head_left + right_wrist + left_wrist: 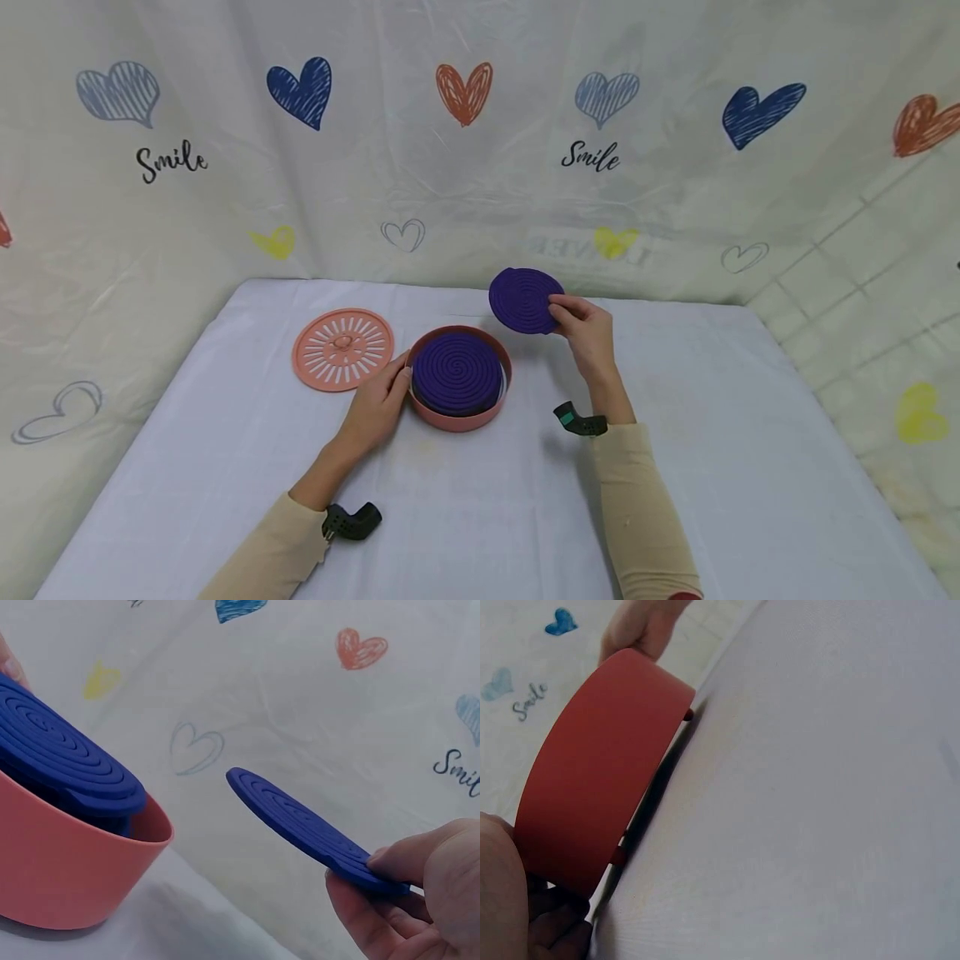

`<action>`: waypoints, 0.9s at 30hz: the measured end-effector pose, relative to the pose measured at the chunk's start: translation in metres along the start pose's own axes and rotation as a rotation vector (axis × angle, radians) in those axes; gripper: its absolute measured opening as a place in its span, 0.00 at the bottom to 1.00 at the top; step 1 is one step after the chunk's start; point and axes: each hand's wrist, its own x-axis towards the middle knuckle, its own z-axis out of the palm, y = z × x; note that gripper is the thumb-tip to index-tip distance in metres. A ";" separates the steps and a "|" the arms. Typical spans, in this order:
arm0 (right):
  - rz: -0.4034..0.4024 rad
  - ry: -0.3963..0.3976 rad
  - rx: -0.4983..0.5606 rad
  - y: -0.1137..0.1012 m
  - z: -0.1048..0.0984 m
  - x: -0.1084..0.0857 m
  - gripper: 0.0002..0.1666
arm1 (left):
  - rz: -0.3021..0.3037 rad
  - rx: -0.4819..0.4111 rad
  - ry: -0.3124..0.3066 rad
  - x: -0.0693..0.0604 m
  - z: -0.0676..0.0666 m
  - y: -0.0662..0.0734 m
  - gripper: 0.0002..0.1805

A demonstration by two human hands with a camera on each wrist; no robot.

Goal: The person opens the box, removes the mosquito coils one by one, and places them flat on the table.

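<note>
two deep purple spiral discs were clearly visible. the raised disc (522, 302) was in the air over the far part of a white-covered table (465, 517), pinched at its edge between the thumb and fingers of the right hand (588, 333). the lower disc (456, 372) lay in a round pink container (457, 423), near the top, with more of the same colour showing beneath it. the left hand (378, 408) grasped that container by its side, thumb at the rim. just beside it, to the left, a pink slotted lid (343, 353) lay flat on the table. behind hung a pale curtain (510, 183) printed with hearts and the word "smile".
</note>
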 end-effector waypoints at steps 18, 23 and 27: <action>0.038 0.034 0.000 0.010 -0.005 0.004 0.19 | -0.023 0.006 -0.003 -0.001 -0.002 0.002 0.27; 0.059 0.050 -0.041 0.014 -0.008 0.004 0.18 | -0.014 0.000 0.004 0.000 0.000 0.001 0.27; 0.087 0.059 -0.089 0.019 -0.010 0.005 0.18 | -0.027 -0.006 -0.001 -0.001 0.000 0.001 0.27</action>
